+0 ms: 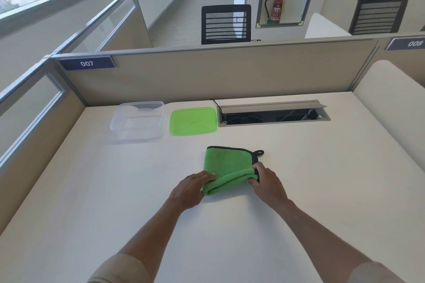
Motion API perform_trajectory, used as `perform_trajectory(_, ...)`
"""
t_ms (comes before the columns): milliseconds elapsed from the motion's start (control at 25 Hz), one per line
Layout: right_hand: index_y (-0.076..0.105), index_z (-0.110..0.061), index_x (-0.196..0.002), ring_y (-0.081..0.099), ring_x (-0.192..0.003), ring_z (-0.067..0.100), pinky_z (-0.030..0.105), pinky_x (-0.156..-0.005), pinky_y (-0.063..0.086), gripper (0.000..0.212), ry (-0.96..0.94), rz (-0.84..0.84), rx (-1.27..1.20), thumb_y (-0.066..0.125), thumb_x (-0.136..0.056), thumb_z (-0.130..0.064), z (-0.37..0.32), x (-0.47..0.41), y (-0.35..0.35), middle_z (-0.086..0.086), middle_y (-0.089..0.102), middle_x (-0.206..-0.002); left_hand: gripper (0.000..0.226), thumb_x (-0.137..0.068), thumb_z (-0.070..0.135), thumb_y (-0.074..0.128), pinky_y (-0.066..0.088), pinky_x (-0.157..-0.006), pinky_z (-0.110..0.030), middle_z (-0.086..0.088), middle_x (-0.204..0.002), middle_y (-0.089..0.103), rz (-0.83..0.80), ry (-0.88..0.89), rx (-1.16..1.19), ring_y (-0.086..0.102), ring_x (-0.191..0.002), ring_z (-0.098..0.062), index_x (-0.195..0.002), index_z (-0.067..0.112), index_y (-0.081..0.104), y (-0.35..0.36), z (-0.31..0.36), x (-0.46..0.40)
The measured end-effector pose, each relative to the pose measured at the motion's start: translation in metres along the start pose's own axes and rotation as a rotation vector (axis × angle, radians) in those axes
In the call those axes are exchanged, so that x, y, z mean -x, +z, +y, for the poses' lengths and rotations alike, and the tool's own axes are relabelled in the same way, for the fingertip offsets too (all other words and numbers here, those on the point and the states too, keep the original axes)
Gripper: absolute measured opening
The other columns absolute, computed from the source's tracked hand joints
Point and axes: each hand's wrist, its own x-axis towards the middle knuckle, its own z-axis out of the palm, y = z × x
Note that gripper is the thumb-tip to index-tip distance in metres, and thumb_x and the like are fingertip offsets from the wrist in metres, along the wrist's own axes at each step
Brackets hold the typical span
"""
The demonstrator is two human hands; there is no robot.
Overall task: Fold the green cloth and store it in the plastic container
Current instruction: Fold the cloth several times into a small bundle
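Both forearms reach over the near edge of the desk [115, 190], sleeves cut off by the frame. Mid-desk, the left hand [189, 190] and right hand [268, 185] pinch the folded green cloth's [226, 165] near fold, fingertips partly hidden. Toward the far edge sit the open plastic container [138, 119] and green lid [193, 120].

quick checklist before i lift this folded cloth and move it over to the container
1. Both hands on the cloth: ok. The left hand and right hand pinch the near folded edge of the green cloth.
2. Fold tidy: ok, layers look aligned; hanging loop sticks out at the far right corner.
3. Container open: ok. The plastic container has no lid on; the green lid lies beside it.
4. Container empty: ok, nothing seen inside.
5. Path clear: ok, bare desk between cloth and container.
6. Cloth fits as folded: cannot tell.
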Motion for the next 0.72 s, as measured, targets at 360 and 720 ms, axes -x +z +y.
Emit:
perform_trajectory(360,0.053,-0.023,-0.114,0.062,-0.083,0.018,0.036,-0.069,0.05,0.032,0.17,0.133,-0.312,0.066,-0.087,-0.033,0.001,-0.019,-0.005,-0.005,0.066,-0.088,0.016,-0.096,0.025,0.049,0.045,-0.067,-0.038,-0.003,-0.079,0.065,0.198,-0.217,0.444,0.059,-0.075,-0.026,-0.091,0.011,0.054,-0.01,0.002,-0.035)
perform_trajectory(720,0.053,-0.023,-0.104,0.059,-0.078,0.025,0.034,-0.064,0.041,0.024,0.272,0.241,-0.183,0.058,-0.091,-0.042,-0.015,-0.056,-0.011,-0.004,0.063,-0.082,0.036,-0.099,0.037,0.039,0.054,-0.063,-0.044,-0.004,-0.072,0.056,0.211,-0.48,0.483,0.059,-0.073,-0.033,-0.076,0.011,0.048,-0.012,0.012,-0.073)
